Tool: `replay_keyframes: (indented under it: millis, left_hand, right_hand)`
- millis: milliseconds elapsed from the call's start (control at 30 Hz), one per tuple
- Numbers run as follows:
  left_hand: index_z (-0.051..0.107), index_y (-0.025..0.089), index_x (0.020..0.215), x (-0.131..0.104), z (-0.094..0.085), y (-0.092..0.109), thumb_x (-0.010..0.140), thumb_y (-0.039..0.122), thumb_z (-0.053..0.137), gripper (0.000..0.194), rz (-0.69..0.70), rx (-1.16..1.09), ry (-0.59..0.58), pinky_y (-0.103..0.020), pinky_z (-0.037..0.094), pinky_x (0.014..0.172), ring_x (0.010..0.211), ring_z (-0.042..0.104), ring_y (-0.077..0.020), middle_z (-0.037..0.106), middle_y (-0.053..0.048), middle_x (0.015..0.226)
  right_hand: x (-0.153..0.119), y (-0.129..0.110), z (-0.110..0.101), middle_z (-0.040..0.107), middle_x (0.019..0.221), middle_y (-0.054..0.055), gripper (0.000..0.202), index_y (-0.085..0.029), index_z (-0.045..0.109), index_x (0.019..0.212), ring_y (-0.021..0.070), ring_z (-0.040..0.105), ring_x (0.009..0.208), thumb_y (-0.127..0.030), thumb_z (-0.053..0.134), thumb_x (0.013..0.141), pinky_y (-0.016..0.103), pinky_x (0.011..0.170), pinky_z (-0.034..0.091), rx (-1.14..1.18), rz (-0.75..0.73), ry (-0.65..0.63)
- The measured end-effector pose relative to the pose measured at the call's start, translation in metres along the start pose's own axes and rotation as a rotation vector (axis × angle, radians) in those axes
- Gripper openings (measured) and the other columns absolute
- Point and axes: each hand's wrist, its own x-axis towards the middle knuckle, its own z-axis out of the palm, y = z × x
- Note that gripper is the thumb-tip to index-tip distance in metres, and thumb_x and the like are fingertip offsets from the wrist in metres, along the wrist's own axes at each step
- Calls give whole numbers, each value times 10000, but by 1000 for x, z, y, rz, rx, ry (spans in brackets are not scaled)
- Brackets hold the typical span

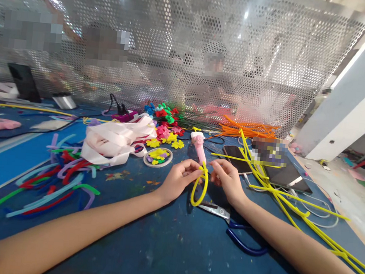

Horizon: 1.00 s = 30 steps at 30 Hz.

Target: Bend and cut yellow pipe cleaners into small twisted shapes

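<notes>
A yellow pipe cleaner [203, 195], bent into a long loop, hangs from the fingertips of my left hand [180, 177]. Thumb and forefinger pinch it near the loop's upper end. Just to the right, my right hand [228, 182] has its fingers curled close to the loop; whether they grip anything is hidden. Behind the loop stands a pink device with a white top [198, 145]. Scissors with dark blue handles [245, 242] lie below my right hand, their blades partly behind the loop.
Yellow pipe cleaners [280, 194], a phone [236, 159] and a tablet [287, 175] lie right. Left are pale ribbon [104, 144], coloured pipe-cleaner pieces [54, 198] and a tape ring [144, 159] around small flowers. Orange stems [250, 130] lie before a perforated metal screen [186, 34].
</notes>
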Motion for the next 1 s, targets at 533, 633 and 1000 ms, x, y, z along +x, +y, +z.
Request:
replay_keyframes:
  millis: [533,633,1000]
  left_hand:
    - [607,134,782,0,5,-5,690,236,723,180,-405,-671,-100,-174,425,516,522,497,-58,550,5,615]
    - [607,152,802,-1,4,-7,680,251,728,199,-401,-639,-98,-201,436,529,519,504,-63,567,3,659]
    - [611,128,754,-6,8,4,687,254,728,185,-421,-496,-274,-196,411,519,529,530,-74,580,-10,653]
  right_hand:
    - [-7,-9,-3,581,780,29,150,-179,581,847,133,530,715,-298,499,890,243,664,431,-616,-434,-156]
    - [-2,-14,-14,593,870,71,189,-175,580,919,160,529,823,-260,413,931,274,744,425,-896,-653,-210]
    - [38,-47,-102,634,802,55,234,-181,640,858,183,547,791,-261,426,905,267,653,348,-1434,-634,432]
